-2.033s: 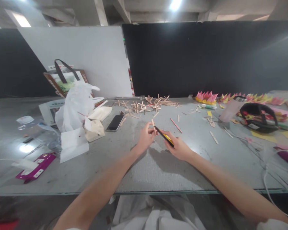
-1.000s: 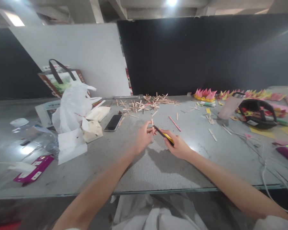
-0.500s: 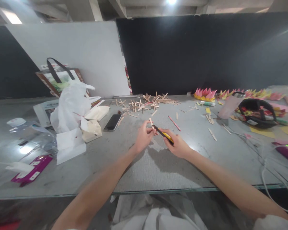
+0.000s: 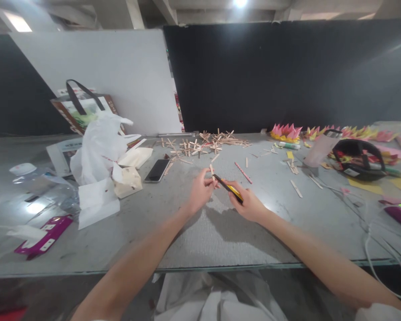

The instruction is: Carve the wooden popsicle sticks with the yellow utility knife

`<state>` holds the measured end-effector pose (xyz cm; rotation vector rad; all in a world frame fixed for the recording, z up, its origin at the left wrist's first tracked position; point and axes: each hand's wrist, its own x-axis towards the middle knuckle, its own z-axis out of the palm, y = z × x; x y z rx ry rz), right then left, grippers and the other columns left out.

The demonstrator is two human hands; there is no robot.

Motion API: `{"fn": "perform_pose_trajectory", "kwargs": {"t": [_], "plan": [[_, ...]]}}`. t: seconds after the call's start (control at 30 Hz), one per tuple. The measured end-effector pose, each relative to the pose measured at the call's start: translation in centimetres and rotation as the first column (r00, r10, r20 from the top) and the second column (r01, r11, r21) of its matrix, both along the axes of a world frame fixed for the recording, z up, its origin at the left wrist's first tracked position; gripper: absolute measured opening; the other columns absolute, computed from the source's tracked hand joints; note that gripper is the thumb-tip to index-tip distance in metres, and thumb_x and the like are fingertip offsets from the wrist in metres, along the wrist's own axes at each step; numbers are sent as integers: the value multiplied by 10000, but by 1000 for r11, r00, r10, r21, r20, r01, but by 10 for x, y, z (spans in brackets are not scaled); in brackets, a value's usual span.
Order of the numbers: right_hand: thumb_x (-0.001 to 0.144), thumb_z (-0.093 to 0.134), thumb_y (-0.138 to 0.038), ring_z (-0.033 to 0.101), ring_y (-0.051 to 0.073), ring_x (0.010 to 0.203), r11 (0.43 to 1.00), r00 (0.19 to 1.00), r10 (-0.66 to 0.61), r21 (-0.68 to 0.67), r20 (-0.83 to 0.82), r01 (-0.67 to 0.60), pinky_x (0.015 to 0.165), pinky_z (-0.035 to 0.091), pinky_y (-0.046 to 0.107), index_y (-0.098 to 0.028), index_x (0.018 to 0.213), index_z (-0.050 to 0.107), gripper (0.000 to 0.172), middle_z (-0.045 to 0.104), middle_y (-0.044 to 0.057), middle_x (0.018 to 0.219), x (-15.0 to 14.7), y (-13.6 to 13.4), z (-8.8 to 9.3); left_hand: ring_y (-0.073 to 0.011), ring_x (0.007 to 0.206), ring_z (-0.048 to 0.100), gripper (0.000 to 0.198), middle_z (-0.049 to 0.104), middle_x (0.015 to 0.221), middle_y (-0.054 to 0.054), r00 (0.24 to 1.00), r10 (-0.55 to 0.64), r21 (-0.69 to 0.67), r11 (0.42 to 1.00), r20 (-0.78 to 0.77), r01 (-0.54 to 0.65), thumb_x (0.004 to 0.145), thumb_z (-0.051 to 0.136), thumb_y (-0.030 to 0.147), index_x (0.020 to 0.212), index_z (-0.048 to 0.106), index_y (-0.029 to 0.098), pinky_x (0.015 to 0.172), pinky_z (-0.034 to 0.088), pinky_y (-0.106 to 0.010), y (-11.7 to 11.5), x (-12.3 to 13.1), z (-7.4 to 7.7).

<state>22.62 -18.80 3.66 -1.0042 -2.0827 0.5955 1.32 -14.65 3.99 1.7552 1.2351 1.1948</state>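
Observation:
Between the thumb and fingers of my left hand (image 4: 201, 189) is a short wooden craft stick (image 4: 211, 170), tilted upward. My right hand (image 4: 247, 203) grips a black and yellow utility knife (image 4: 233, 190), its front end meeting the stick at the left fingertips. Whether the blade is cutting into the wood is too small to tell. Just beyond the hands, a pink patterned pencil-like stick (image 4: 243, 172) lies on the grey table (image 4: 187, 240). A pile of loose and crossed craft sticks (image 4: 214, 141) spreads out farther back.
To the left are a phone (image 4: 157, 170), a white plastic bag (image 4: 96, 147), a clear bottle (image 4: 26, 176) and a purple power strip (image 4: 45, 236). On the right stand pink paper flowers (image 4: 285, 132), a tumbler (image 4: 322, 148), a black strap-like item (image 4: 359, 158) and white cables (image 4: 367, 240).
Both hands stay almost in place. The craft stick in the left hand stands slightly more upright, and the knife has shifted very slightly.

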Motion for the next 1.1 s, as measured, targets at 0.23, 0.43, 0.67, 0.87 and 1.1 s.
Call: {"fn": "perform_pose_trajectory", "kwargs": {"t": [0.23,0.43,0.67,0.87,1.1], "plan": [[1055,468,-278,516,120,492,1000,1000,-2,-8,-16,1,569,403,240,-198,1466,576,432,719,26,835,1,0,-3,-215,769,785,358,819,831,-33,1000,-23,-16,1000,21,24,958,652,330,1281,541,224,809,603,-352,1,-2,0],[1050,475,-262,482,114,475,1000,999,9,24,-31,-8,549,384,241,-183,1445,586,418,697,17,799,0,1,-4,-211,788,778,312,812,822,-20,999,19,8,1000,-40,-18,953,676,352,1224,566,243,869,588,-366,-1,-2,2],[1053,479,-255,485,109,476,1000,999,18,11,-51,-18,552,382,239,-177,1460,575,425,691,16,798,1,1,-5,-204,765,772,340,818,836,-21,1000,-26,3,1000,7,26,961,663,355,1249,522,240,846,580,-357,0,-2,0],[1061,475,-261,532,113,517,1000,999,13,29,-35,-12,596,419,236,-197,1470,572,426,696,21,839,1,2,-4,-207,745,769,356,818,827,-29,998,-39,-17,999,48,40,956,675,355,1251,516,237,815,591,-355,1,-3,-1],[1055,471,-266,573,126,545,998,1000,9,66,-29,-8,613,454,236,-199,1442,584,409,709,39,863,0,1,-4,-202,777,778,296,815,807,-17,998,35,50,998,-58,-32,958,673,309,1225,569,236,875,578,-359,-1,-4,3]]}}
